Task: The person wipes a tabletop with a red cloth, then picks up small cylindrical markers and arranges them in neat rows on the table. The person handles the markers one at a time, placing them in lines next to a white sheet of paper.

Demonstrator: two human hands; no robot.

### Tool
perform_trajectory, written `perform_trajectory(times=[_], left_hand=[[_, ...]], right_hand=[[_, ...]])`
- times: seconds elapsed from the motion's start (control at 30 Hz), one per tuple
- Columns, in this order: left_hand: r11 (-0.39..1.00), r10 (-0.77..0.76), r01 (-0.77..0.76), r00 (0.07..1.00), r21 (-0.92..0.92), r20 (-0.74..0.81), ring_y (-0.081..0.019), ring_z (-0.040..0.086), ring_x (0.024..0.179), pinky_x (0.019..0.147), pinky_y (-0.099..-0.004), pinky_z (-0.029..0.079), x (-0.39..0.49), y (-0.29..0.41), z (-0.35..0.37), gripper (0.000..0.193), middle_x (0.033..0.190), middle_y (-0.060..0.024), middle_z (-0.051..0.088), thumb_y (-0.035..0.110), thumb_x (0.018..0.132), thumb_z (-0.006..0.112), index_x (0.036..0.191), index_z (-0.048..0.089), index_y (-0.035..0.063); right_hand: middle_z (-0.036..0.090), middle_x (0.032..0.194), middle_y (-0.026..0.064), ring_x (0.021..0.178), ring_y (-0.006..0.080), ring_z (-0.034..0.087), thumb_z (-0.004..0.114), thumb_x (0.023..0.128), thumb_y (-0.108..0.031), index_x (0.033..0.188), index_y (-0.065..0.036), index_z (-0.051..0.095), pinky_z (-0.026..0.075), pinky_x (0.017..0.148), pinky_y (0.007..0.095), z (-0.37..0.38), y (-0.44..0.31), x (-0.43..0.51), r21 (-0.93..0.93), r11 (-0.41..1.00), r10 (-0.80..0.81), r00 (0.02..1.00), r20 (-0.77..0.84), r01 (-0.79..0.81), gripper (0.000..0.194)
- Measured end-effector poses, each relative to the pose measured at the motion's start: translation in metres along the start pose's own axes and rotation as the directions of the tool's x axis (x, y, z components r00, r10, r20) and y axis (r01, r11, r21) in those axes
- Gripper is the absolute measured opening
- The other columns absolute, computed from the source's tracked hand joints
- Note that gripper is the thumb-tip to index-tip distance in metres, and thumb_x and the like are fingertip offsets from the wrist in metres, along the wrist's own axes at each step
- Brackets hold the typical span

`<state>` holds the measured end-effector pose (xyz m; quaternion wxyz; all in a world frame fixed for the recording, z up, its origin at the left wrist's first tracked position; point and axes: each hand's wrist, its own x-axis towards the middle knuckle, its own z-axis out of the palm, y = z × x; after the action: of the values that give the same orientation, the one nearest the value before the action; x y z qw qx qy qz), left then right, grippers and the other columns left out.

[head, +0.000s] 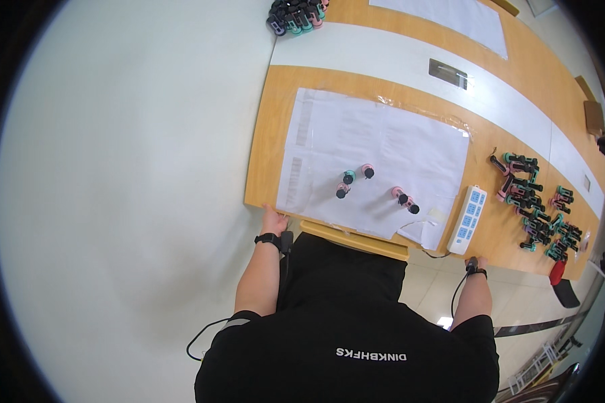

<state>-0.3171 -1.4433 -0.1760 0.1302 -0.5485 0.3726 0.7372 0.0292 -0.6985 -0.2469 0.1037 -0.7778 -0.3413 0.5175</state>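
Note:
My left hand [274, 220] is at the front left corner of the wooden table [262, 151], touching its edge; its fingers are partly hidden. By the front edge near the power strip [467, 220] is my right hand [477, 262], its fingers mostly out of sight. Both wrists wear black bands with cabled modules. Between the hands, white paper [333, 131] is taped to the tabletop. On it stand several small cylindrical devices with black tops: a teal one [349, 176], a pink one [367, 170] and other pink ones [399, 193] further right.
Many similar devices [527, 196] lie clustered on the table's right side, and another group [297, 17] stands at the far left. A yellow drawer or tray [353, 239] juts out before my body. A red object [557, 272] sits at the right edge. A white wall [131, 151] borders the left.

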Motion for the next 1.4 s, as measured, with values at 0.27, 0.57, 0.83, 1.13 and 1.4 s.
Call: perform_trajectory(times=[0.27,0.57,0.83,1.13,1.4], left_hand=[[1.0,0.001,-0.004,0.996,0.025,0.09,-0.0316,0.048,0.138,0.118,-0.051,0.034,0.013,-0.001,-0.01,0.071,0.15,-0.0104,0.051,0.063,0.106,0.029,0.149,0.044,0.0097],[0.999,0.038,-0.038,0.999,0.0,0.029,-0.0332,0.039,0.144,0.119,-0.0535,0.032,-0.018,-0.004,0.009,0.078,0.159,-0.0097,0.041,0.069,0.103,0.028,0.153,0.04,0.0108],[0.98,0.149,-0.133,0.984,-0.147,0.102,-0.0371,0.03,0.148,0.12,-0.057,0.024,-0.027,-0.031,0.045,0.109,0.164,-0.0097,0.033,0.093,0.085,0.018,0.16,0.032,0.0155],[0.972,0.18,-0.16,0.977,-0.17,0.109,-0.0371,0.032,0.148,0.121,-0.0543,0.025,-0.039,-0.02,0.054,0.11,0.164,-0.0089,0.033,0.093,0.085,0.018,0.159,0.033,0.0135],[0.962,0.143,-0.102,0.979,-0.254,0.148,-0.0374,0.029,0.149,0.122,-0.0537,0.023,-0.05,-0.017,0.059,0.111,0.166,-0.0094,0.03,0.093,0.085,0.018,0.161,0.029,0.0127]], right_hand=[[0.044,0.093,0.0042,0.078,0.0241,0.045,0.04,0.098,-0.048,0.099,-0.017,0.04,0.038,0.065,0.0421,0.007,-0.012,-0.031,0.254,0.957,0.14,0.99,0.027,-0.142,0.03],[0.043,0.127,0.0057,0.11,0.0276,0.045,0.039,0.097,-0.058,0.128,-0.017,0.04,0.039,0.09,0.0481,0.005,-0.006,-0.033,0.302,0.952,0.039,0.997,0.073,-0.059,0.051],[0.043,0.158,0.0071,0.139,0.0307,0.045,0.038,0.096,-0.067,0.153,-0.017,0.039,0.039,0.112,0.0535,0.006,0.015,-0.041,0.45,0.889,-0.174,0.972,0.158,0.086,0.076],[0.042,0.158,0.0074,0.14,0.0305,0.044,0.037,0.096,-0.069,0.154,-0.015,0.038,0.037,0.114,0.0519,0.014,0.019,-0.054,0.501,0.855,-0.205,0.974,0.094,0.132,0.079],[0.042,0.159,0.0075,0.141,0.0304,0.043,0.035,0.096,-0.071,0.154,-0.014,0.038,0.036,0.115,0.0505,0.014,0.018,-0.061,0.496,0.856,-0.208,0.975,0.072,0.146,0.081]])
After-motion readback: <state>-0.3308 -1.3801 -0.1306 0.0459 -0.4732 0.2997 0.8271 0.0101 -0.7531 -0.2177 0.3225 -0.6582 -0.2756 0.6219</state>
